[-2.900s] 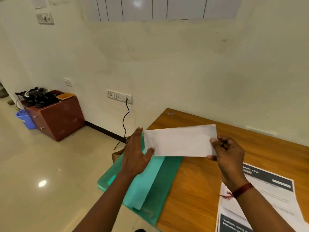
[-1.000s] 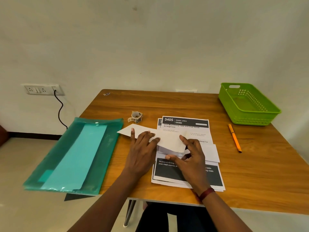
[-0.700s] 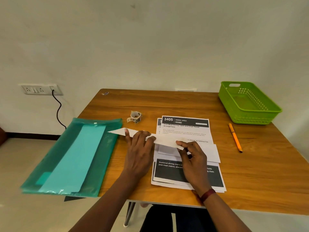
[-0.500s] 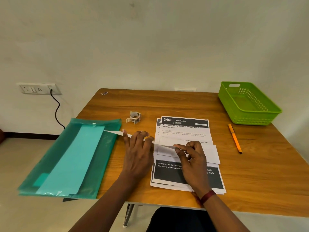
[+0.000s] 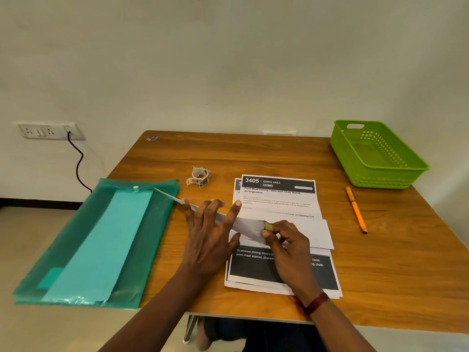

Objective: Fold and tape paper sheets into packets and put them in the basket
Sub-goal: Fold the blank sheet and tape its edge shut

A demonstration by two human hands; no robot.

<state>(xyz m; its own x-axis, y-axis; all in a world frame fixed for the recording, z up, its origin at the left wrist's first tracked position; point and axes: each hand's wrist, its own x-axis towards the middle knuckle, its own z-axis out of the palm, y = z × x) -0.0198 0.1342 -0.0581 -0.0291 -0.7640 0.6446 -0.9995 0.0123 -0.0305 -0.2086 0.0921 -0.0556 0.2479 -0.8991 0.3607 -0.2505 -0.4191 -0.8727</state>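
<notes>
One white folded paper sheet [image 5: 247,228] is held low over the near middle of one brown wooden desk [image 5: 253,153]. Its left tip is lifted and reaches over the edge of one translucent teal plastic folder [image 5: 152,240], while its right end lies over a stack of printed paper sheets [image 5: 276,196].

Two hands are seen. The left hand [image 5: 210,232] is laid on the folded sheet with its fingers straight and spread, pressing it down. The right hand [image 5: 286,247] is curled, and the sheet's right end is pinched between its thumb and fingertips. One gold ring [image 5: 268,226] is worn on a finger and one red thread band [image 5: 317,302] on the wrist.

In the printed stack at least two sheets can be counted by their offset dark headers; the exact number cannot be told. One blank white paper strip [image 5: 319,235] lies across the stack, partly under the right hand.

One green perforated plastic basket [image 5: 378,179] is set at the far right corner of the desk, well apart from the hands. One orange pen [image 5: 356,209] lies between the basket and the printed stack. One small roll of patterned tape [image 5: 199,177] stands just beyond the left hand.

The folder hangs off the desk's left edge, with one lighter turquoise sheet [image 5: 99,247] inside it. One white wall socket plate [image 5: 48,130] is seen at the left, with one black cable [image 5: 78,163] plugged in.
</notes>
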